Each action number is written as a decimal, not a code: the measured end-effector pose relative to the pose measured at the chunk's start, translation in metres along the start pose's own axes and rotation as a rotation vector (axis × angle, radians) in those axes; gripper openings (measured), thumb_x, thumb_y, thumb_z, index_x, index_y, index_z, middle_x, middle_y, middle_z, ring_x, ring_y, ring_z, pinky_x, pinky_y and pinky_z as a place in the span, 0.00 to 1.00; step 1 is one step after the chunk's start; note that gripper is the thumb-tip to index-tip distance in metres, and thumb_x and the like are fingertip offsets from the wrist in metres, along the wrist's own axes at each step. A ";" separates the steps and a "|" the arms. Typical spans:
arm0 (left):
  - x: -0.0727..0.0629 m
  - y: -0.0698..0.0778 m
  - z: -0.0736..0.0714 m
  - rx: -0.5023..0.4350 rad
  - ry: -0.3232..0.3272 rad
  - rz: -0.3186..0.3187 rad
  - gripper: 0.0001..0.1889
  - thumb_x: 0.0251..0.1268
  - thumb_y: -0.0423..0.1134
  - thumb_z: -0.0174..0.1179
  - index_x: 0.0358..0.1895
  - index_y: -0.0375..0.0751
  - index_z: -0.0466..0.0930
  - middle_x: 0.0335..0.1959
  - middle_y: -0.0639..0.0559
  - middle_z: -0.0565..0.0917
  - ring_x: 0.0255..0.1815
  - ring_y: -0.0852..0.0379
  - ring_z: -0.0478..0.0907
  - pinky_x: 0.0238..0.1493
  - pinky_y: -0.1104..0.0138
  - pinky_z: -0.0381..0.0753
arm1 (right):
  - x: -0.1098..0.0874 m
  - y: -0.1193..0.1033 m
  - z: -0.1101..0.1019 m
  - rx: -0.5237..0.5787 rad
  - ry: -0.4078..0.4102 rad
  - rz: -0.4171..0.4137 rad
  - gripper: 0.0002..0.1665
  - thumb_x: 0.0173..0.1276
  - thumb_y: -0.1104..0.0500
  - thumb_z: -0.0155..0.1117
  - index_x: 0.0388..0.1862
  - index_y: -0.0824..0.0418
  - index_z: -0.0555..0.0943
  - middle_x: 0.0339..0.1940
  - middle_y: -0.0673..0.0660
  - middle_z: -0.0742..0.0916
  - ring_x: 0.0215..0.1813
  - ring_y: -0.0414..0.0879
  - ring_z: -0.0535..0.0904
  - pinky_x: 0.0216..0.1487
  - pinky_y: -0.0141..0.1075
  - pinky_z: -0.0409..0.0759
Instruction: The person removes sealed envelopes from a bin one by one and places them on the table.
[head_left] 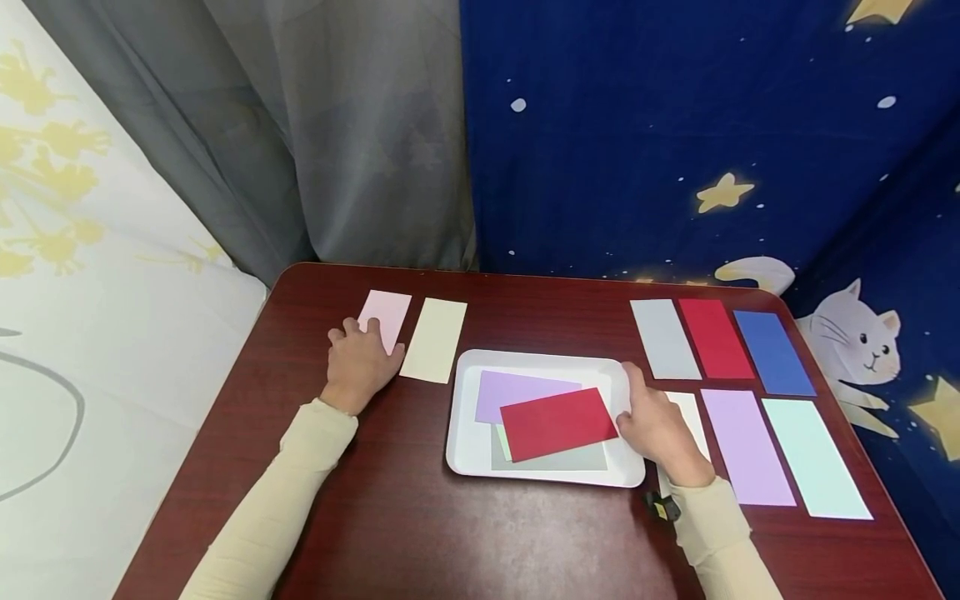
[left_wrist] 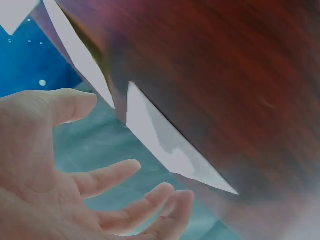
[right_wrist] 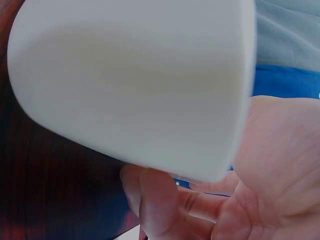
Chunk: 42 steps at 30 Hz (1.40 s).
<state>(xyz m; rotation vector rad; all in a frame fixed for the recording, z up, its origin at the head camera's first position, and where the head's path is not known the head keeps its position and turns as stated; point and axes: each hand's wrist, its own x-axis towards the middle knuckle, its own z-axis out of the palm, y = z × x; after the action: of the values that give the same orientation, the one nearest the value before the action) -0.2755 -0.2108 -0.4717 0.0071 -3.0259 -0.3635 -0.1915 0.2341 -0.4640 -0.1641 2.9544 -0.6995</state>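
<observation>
My left hand (head_left: 360, 362) hovers at a pale pink card (head_left: 392, 310), its spread fingers covering the card's lower left part. In the left wrist view those fingers are loosely bent, with nothing between them and the thumb. Beside the thumb lies a cream card (head_left: 435, 340). My right hand (head_left: 663, 429) grips the right end of a white tray (head_left: 465, 454), thumb over the rim and fingers (right_wrist: 160, 195) under it. Inside the tray a red card (head_left: 558, 423) overlaps a lilac card (head_left: 510, 392), a grey card (head_left: 577, 460) and a sliver of pale green card (head_left: 502, 442).
At the right of the dark red table (head_left: 375, 533) lie two rows of cards, among them a red card (head_left: 716, 339), a blue card (head_left: 775, 353) and a mint card (head_left: 817, 458). My right forearm partly covers a white card (head_left: 688, 410). Curtains (head_left: 600, 167) hang behind the table.
</observation>
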 end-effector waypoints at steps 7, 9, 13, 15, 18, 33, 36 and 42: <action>-0.009 0.024 -0.008 0.029 0.080 0.140 0.31 0.75 0.48 0.64 0.65 0.20 0.76 0.56 0.16 0.78 0.59 0.19 0.75 0.54 0.38 0.82 | 0.000 -0.002 0.000 -0.001 0.006 -0.001 0.45 0.68 0.70 0.65 0.82 0.71 0.58 0.34 0.69 0.87 0.28 0.58 0.83 0.34 0.57 0.83; -0.012 0.031 -0.011 0.020 0.120 0.183 0.31 0.75 0.47 0.65 0.66 0.20 0.77 0.56 0.17 0.80 0.59 0.19 0.76 0.57 0.37 0.79 | 0.000 -0.002 0.000 0.000 0.008 -0.001 0.45 0.68 0.70 0.65 0.81 0.71 0.58 0.34 0.69 0.87 0.28 0.59 0.83 0.34 0.58 0.83; -0.018 0.045 -0.014 -0.018 0.203 0.260 0.30 0.73 0.45 0.69 0.65 0.21 0.78 0.58 0.19 0.79 0.55 0.19 0.78 0.57 0.37 0.79 | -0.001 -0.002 0.000 0.000 0.014 -0.006 0.45 0.68 0.70 0.65 0.81 0.71 0.58 0.37 0.71 0.88 0.30 0.60 0.84 0.36 0.59 0.83; -0.021 0.052 -0.016 -0.027 0.235 0.296 0.30 0.72 0.44 0.69 0.66 0.22 0.77 0.58 0.20 0.79 0.52 0.20 0.78 0.54 0.38 0.81 | 0.000 -0.003 0.000 -0.002 0.017 -0.010 0.45 0.68 0.70 0.65 0.81 0.71 0.58 0.38 0.72 0.88 0.30 0.61 0.85 0.36 0.60 0.83; -0.027 0.064 -0.020 -0.039 0.265 0.343 0.32 0.72 0.44 0.70 0.68 0.23 0.76 0.60 0.22 0.79 0.51 0.22 0.79 0.49 0.40 0.86 | 0.000 -0.002 0.000 -0.004 0.023 -0.015 0.45 0.67 0.70 0.65 0.81 0.71 0.58 0.39 0.73 0.87 0.30 0.61 0.84 0.35 0.60 0.83; -0.062 0.123 -0.022 -0.010 0.241 0.642 0.35 0.69 0.47 0.74 0.74 0.33 0.77 0.64 0.31 0.80 0.55 0.32 0.82 0.50 0.48 0.90 | 0.002 0.004 0.005 -0.003 0.029 -0.015 0.47 0.66 0.70 0.65 0.82 0.69 0.58 0.41 0.75 0.88 0.30 0.61 0.84 0.35 0.60 0.82; -0.068 0.131 -0.016 0.043 0.233 0.714 0.34 0.68 0.49 0.74 0.72 0.33 0.79 0.63 0.33 0.81 0.55 0.34 0.83 0.51 0.50 0.89 | 0.003 0.005 0.005 -0.004 0.025 -0.013 0.47 0.66 0.70 0.65 0.82 0.69 0.58 0.42 0.75 0.88 0.29 0.61 0.84 0.35 0.60 0.82; -0.078 0.147 -0.003 0.116 0.250 0.860 0.30 0.66 0.51 0.75 0.66 0.39 0.82 0.60 0.35 0.84 0.51 0.39 0.86 0.52 0.54 0.89 | 0.001 0.000 0.001 -0.007 0.012 -0.002 0.45 0.68 0.70 0.65 0.81 0.71 0.58 0.40 0.74 0.88 0.30 0.60 0.84 0.36 0.59 0.83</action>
<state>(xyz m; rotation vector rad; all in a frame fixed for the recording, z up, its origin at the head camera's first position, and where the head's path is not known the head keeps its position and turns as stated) -0.1969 -0.0673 -0.4407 -1.0916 -2.4846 -0.0878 -0.1921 0.2333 -0.4644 -0.1635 2.9684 -0.6932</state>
